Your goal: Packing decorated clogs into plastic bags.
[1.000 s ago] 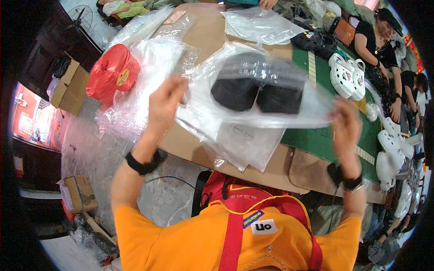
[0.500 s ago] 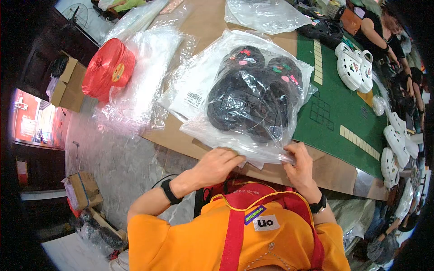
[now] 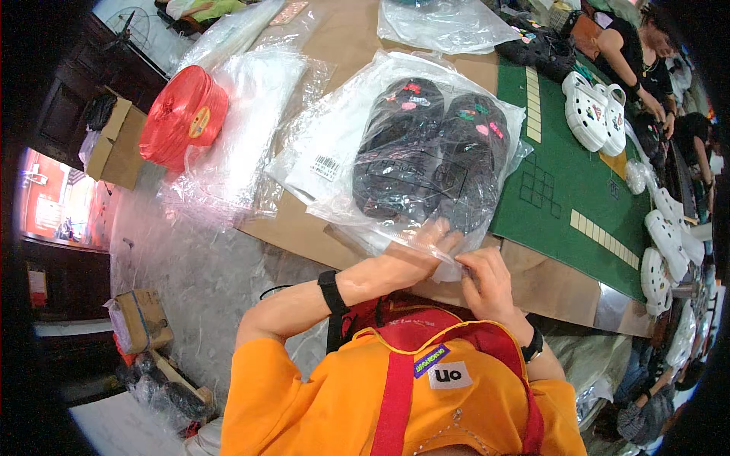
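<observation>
A pair of black clogs (image 3: 399, 144) with colourful charms on the toes lies inside a clear plastic bag (image 3: 304, 163), toes away from me. The bag's mouth faces my body at the table's near edge. My left hand (image 3: 418, 254) is at that mouth beside the clogs' heels, its fingers stretched toward them and partly behind the film. Whether those fingers are fully inside the bag is hard to tell. Just right of it, my right hand (image 3: 487, 285) pinches the bag's gathered edge.
A roll of red plastic strapping (image 3: 182, 118) and stacked clear bags (image 3: 255, 114) lie left on the brown table (image 3: 289, 220). Right, a green mat (image 3: 544, 205) carries white clogs (image 3: 593, 114); black clogs (image 3: 540, 49) sit beyond. A co-worker (image 3: 631, 68) is at far right.
My left hand has left the bag's near left edge and moved right and forward to the clogs' heels. My right hand has shifted slightly left. The film over the clogs has settled differently.
</observation>
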Tool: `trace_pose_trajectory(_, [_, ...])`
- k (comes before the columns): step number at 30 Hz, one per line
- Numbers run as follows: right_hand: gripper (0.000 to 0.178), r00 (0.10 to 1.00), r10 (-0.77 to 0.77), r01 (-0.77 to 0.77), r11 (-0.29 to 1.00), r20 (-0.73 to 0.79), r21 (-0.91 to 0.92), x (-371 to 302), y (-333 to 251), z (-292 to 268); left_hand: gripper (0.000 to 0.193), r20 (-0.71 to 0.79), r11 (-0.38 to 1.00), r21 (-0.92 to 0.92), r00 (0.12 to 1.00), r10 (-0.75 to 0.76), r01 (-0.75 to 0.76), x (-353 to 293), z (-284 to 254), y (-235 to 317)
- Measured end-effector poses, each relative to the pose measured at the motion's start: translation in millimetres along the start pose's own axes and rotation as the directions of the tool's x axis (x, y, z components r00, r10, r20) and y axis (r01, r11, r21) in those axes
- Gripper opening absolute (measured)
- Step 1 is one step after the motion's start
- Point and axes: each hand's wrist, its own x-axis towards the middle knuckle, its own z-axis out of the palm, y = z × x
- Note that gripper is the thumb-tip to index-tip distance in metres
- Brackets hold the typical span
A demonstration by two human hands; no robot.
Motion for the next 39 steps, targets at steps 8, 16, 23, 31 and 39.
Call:
trace_pose_trajectory(8, [0.032, 0.914, 0.389, -0.395, 0.918, -0.115, -0.036, -12, 10, -16, 0.054, -0.246, 0.867, 0.492, 0.968, 0.05, 0.08, -9, -53, -44])
trace_pose_trajectory(16, [0.027, 0.926, 0.368, -0.357, 0.927, -0.089, 0.118, -14, 4, -12, 0.072, -0.161, 0.868, 0.431, 0.967, -0.195, 0.247, -5, -50, -53])
trace_pose_trajectory(23, [0.021, 0.968, 0.23, -0.223, 0.972, -0.103, 0.079, -17, 9, -18, 0.065, -0.262, 0.91, 0.391, 0.964, -0.033, 0.137, -12, -37, -62])
trace_pose_trajectory(31, [0.014, 0.917, 0.398, -0.397, 0.915, 0.0, 0.069, -28, 2, -27, 0.056, -0.253, 0.935, 0.34, 0.967, -0.011, 0.1, -15, -48, -53])
trace_pose_trajectory(39, [0.019, 0.716, 0.683, -0.562, 0.444, 0.142, 0.698, -34, 11, -28, 0.023, 0.139, 0.914, 0.029, 0.907, 0.398, -0.405, -41, -24, 2])
